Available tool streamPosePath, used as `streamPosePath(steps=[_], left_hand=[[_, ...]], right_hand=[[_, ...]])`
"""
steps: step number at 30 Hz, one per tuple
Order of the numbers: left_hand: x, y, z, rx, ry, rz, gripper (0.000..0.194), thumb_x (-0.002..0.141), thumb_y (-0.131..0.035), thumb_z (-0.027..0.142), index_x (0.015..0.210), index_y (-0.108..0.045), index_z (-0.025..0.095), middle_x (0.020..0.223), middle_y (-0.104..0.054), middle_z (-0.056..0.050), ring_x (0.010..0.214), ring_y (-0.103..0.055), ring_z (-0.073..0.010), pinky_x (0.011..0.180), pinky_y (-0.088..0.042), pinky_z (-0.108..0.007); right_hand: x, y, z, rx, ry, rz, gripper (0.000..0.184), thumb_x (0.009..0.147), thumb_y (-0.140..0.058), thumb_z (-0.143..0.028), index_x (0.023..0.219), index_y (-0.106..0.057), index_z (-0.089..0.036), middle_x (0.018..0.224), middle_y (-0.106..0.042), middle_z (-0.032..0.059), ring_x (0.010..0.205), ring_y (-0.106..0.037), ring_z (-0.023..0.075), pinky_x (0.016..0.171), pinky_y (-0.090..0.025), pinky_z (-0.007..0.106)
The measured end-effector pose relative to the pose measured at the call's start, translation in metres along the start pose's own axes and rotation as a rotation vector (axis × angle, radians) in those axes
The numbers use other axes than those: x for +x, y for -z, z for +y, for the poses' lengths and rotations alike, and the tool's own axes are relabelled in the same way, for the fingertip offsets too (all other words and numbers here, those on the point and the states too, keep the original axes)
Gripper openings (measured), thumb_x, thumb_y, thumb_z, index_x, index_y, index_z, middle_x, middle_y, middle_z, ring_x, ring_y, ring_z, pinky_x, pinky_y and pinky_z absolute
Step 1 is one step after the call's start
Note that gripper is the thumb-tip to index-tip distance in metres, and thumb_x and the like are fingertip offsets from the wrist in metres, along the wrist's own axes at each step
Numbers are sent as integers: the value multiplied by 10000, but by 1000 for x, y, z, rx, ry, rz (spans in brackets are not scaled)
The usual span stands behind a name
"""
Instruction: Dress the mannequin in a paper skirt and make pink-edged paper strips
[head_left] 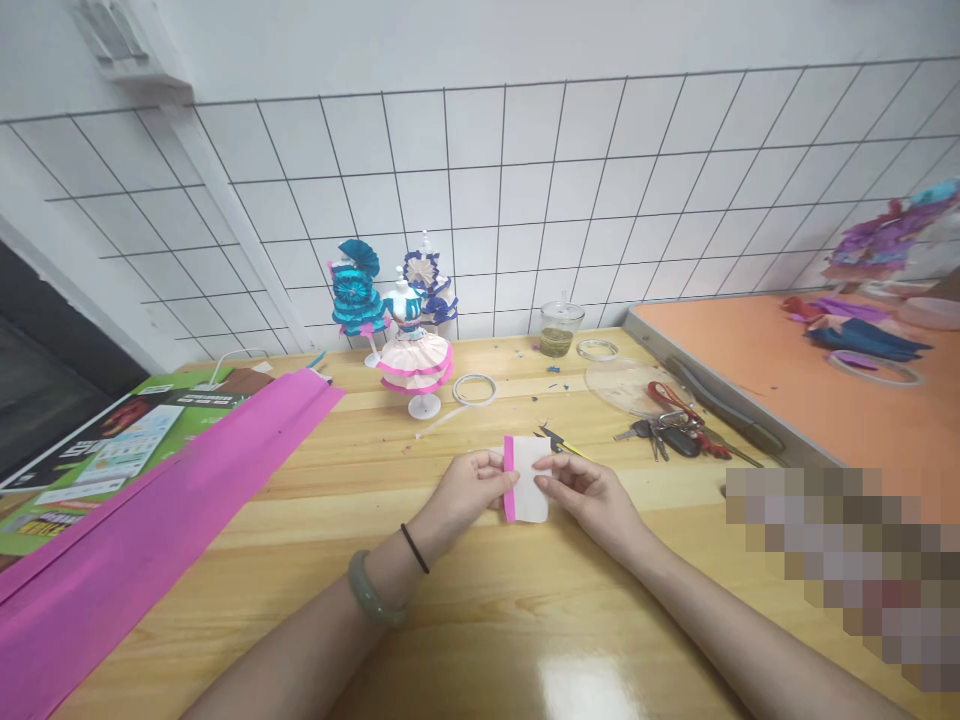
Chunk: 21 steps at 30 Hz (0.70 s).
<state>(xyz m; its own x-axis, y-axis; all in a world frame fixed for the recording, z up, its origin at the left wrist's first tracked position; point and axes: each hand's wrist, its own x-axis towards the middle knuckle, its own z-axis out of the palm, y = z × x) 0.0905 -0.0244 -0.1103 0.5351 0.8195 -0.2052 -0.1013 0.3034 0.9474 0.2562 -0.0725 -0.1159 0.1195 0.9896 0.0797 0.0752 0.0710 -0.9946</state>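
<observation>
Between my hands is a small white piece of paper (533,495) with a pink strip along its left edge, held up just over the wooden table (480,640). My left hand (471,490) pinches the pink edge. The white right edge is gripped by my right hand (589,495), thumb in front. Just behind the paper lies a yellow and black cutting tool (564,441), partly covered. Farther back stands a small mannequin (417,350) in a white paper skirt with pink trim and a teal bodice.
Two more dressed mannequins, one teal (352,290) and one blue (442,300), stand behind. A tape roll (475,390), keys (660,438) and a glass cup (561,330) lie around. Pink paper (172,500) spans the left; an orange board (750,350) is at right.
</observation>
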Motion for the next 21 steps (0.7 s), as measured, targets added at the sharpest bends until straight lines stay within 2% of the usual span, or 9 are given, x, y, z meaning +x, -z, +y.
streamPosePath(steps=[3, 8, 21], left_hand=[[1, 0, 0, -6, 22, 25, 349, 580, -767, 357, 774, -626, 104, 725, -659, -70, 615, -604, -134, 604, -479, -264], [0, 0, 1, -7, 35, 18, 344, 586, -761, 354, 788, -635, 107, 707, -653, -61, 598, -595, -127, 591, -469, -256], [0, 3, 1, -4, 39, -17, 372, 619, -753, 329, 895, -639, 107, 796, -688, -93, 713, -642, -173, 699, -486, -303]], right_hand=[[1, 0, 1, 5, -6, 6, 345, 600, -721, -497, 779, -660, -209, 554, -494, -28, 533, -439, 121, 521, -370, 273], [1, 1, 4, -19, 4, -2, 344, 613, -710, -500, 799, -659, -215, 557, -497, -26, 534, -448, 126, 518, -373, 276], [1, 1, 4, -23, -3, 26, 366, 611, -724, -452, 874, -650, -209, 565, -478, -38, 535, -457, 121, 537, -401, 276]])
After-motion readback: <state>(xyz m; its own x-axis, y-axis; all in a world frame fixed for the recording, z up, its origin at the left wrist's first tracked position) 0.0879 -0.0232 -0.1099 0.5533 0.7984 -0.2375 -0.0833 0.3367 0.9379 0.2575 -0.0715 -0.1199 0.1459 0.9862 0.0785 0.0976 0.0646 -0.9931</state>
